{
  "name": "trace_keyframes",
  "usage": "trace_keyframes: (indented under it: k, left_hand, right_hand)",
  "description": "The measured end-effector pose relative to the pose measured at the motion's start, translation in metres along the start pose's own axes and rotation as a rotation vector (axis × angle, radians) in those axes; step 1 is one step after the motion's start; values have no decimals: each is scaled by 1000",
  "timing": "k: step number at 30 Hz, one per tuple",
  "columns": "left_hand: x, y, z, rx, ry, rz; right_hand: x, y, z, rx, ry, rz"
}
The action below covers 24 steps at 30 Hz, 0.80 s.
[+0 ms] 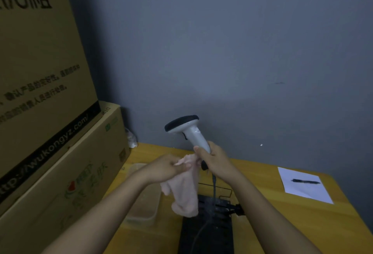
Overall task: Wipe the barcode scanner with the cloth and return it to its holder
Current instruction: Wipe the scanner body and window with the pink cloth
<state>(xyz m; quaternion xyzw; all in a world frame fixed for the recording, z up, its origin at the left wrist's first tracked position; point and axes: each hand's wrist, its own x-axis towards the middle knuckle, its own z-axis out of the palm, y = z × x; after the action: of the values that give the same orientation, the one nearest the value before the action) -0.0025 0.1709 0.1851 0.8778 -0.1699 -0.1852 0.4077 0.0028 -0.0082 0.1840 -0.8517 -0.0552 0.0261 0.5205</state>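
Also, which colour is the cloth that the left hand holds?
Pale pink. The cloth hangs from the left hand, seen in the head view.

A plain grey-blue wall (232,51) fills the upper part of the view, dimly lit, with a faint dark scuff toward the right. Below it a yellow wooden surface (302,223) runs up to the wall. On the left, two brown cardboard boxes (40,72) are stacked, the upper one large with printed lettering and a black band, the lower one (76,173) bearing green print.
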Motion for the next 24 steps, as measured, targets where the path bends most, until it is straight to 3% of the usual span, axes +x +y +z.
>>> trace_keyframes:
  k: [3, 5, 8, 13, 16, 19, 21, 24]
  left_hand:
    - [-21, -12, 10, 12, 293, 10]
    - [-32, -12, 17, -102, 484, 33]
    - [-20, 6, 25, -101, 569, 125]
    - [-7, 2, 49, 293, 86, 438]
    - [4, -4, 46, 833, 117, 536]
    - [24, 13, 37, 1053, 172, 548]
    - [27, 30, 25, 993, 51, 459]
    - [29, 39, 17, 889, -171, 268]
  right_hand:
    - [-20, 25, 11, -50, -7, 73]
    - [-34, 41, 21, -90, -39, 118]
    - [-39, 37, 17, -151, -68, 127]
    - [-44, 23, -1, -68, -156, 235]
    - [-43, 13, -10, -32, -245, 304]
    - [-40, 2, -13, -16, -275, 245]
    - [-41, -4, -14, -208, -294, 93]
    - [-45, 4, -5, -815, -174, -260]
